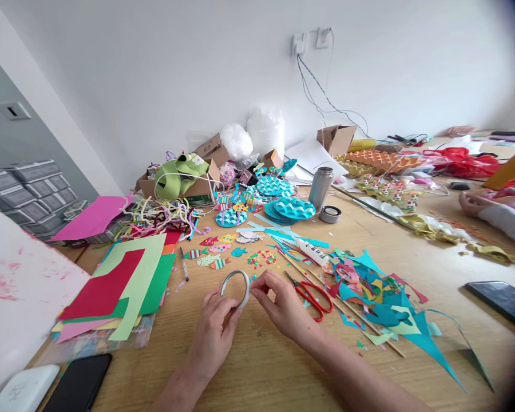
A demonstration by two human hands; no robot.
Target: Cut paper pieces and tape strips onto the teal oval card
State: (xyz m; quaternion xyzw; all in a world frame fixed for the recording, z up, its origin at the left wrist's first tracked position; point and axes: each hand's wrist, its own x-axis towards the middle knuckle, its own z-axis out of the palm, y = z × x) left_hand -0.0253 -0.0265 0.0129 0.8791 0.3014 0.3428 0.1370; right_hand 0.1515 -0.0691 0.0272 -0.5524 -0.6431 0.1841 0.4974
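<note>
Grey tape roll [246,296] up off the table [257,372], stood roughly on edge. Head view: my left hand [214,321] has it, thumb and fingers gripping the lower rim. My right hand [284,301] is at the roll's right edge, thumb and index tips together; can't tell if they've got the tape end.

Scissors [304,293], red handles, lie just right of my right hand. Beyond them, glue [312,252] on its side, then sticks [369,325] running along the paper scraps [412,332]. Past the roll: paper fish [220,248], confetti [261,259]. Pen [183,264] to their left.

Further back, blue discs [289,210] stacked, flask [321,189] upright beside them, its lid [329,214] off and next to it.

Left: coloured sheets [107,286] overlapping, pipe cleaners [158,217] tangled behind, black phone [79,383] nearer me. Far right: someone else's hand [476,203], well apart from mine.
</note>
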